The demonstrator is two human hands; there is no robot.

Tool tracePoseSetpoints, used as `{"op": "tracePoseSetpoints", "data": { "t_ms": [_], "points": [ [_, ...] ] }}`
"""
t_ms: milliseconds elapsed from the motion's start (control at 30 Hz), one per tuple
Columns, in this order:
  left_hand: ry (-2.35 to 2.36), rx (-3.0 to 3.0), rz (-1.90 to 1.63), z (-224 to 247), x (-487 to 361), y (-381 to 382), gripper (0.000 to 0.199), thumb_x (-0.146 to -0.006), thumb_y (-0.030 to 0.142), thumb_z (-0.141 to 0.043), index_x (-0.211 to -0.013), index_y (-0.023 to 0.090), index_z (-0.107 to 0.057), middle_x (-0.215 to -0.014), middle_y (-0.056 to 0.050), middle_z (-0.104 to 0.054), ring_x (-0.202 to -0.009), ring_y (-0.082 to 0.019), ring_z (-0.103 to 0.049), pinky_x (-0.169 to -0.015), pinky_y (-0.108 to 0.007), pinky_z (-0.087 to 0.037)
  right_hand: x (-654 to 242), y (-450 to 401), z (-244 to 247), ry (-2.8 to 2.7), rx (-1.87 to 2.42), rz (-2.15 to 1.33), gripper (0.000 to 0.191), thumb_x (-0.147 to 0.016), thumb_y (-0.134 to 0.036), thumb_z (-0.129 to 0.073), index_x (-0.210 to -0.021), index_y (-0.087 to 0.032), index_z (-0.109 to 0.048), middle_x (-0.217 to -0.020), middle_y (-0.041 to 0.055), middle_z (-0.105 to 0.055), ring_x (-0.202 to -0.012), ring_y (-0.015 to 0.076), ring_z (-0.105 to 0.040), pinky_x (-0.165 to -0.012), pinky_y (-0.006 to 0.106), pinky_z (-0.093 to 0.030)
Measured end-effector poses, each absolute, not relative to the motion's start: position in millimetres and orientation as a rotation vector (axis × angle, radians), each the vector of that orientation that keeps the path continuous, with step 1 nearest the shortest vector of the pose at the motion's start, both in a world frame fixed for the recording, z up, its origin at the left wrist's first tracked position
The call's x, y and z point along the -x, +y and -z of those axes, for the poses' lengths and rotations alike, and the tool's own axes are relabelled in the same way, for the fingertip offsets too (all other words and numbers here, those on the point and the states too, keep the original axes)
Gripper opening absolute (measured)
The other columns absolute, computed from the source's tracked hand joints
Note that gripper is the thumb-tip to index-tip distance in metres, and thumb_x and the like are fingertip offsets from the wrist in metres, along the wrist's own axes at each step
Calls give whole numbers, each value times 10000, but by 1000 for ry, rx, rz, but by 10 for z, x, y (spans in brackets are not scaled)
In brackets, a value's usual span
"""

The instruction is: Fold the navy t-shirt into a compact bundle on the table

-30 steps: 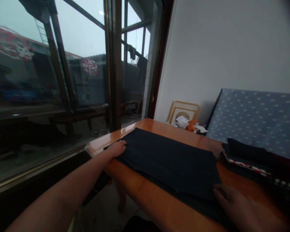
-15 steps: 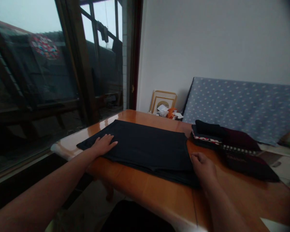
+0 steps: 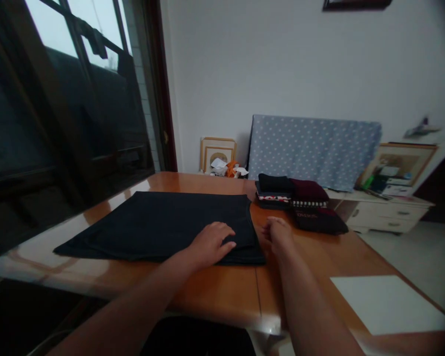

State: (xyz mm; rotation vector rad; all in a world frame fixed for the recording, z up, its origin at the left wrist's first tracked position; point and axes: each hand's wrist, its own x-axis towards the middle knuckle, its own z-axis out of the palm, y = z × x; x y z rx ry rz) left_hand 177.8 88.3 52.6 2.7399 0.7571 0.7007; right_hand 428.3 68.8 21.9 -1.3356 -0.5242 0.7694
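A dark navy garment [image 3: 178, 212], folded into a long flat piece, lies across the wooden table; its exact kind is hard to tell. My left hand [image 3: 213, 241] is spread over its right part, palm down, fingers loosely apart and thumb out. Just beyond the garment's right edge, my right hand [image 3: 279, 233] hovers or rests with its fingers curled in. A narrow strip of tabletop shows between those fingers and the cloth, and I see nothing in them.
Stacked folded clothes [image 3: 274, 185] and maroon ones [image 3: 309, 193] sit at the table's [image 3: 222, 291] back right. A white sheet [image 3: 389, 301] lies at the right edge. Behind are a dotted blue cloth [image 3: 304, 148], picture frames [image 3: 217, 148] and a white cabinet [image 3: 389, 212]. Glass doors stand left.
My left hand has moved from the garment's left part to its right part. My right hand stays by the right edge, fingers curled. The view has turned to the right.
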Motion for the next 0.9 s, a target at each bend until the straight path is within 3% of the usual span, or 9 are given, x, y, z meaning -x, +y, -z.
{"op": "tracePoseSetpoints", "data": {
  "t_ms": [233, 533, 767, 900],
  "points": [
    [692, -2700, -585, -231, -2191, 745, 281, -882, 351, -622, -1149, 266, -646, -1176, -74, -658, -1123, -249, -585, -982, -412, -460, -4280, 718, -242, -486, 1254, -838, 119, -821, -323, -566, -870, -225, -521, -622, -37, -614, -551, 131, -647, -481, 197, -488],
    [721, -2639, -583, -210, -2184, 709, 258, -885, 328, -607, -1137, 281, -634, -1218, -48, -645, -1147, -235, -571, -1017, -406, -430, -4129, 737, -220, -525, 1309, -1064, 171, -845, -195, -566, -990, -233, -483, -631, -31, -611, -575, 169, -691, -537, 259, -559],
    [742, -2627, -569, -208, -2188, 698, 281, -882, 345, -616, -1153, 276, -640, -1242, -52, -634, -1156, -242, -567, -1023, -408, -431, -4153, 709, -245, -544, 1161, -1082, 180, -881, -177, -523, -1042, -246, -479, -733, -4, -642, -731, 169, -724, -664, 274, -591],
    [727, -2605, -587, -196, -2187, 708, 303, -871, 357, -634, -1158, 263, -650, -1239, -59, -637, -1173, -248, -564, -1036, -412, -425, -4133, 722, -222, -524, 1278, -1100, 192, -865, -161, -537, -1039, -230, -494, -713, 0, -629, -708, 177, -717, -683, 300, -598]
  ]
}}
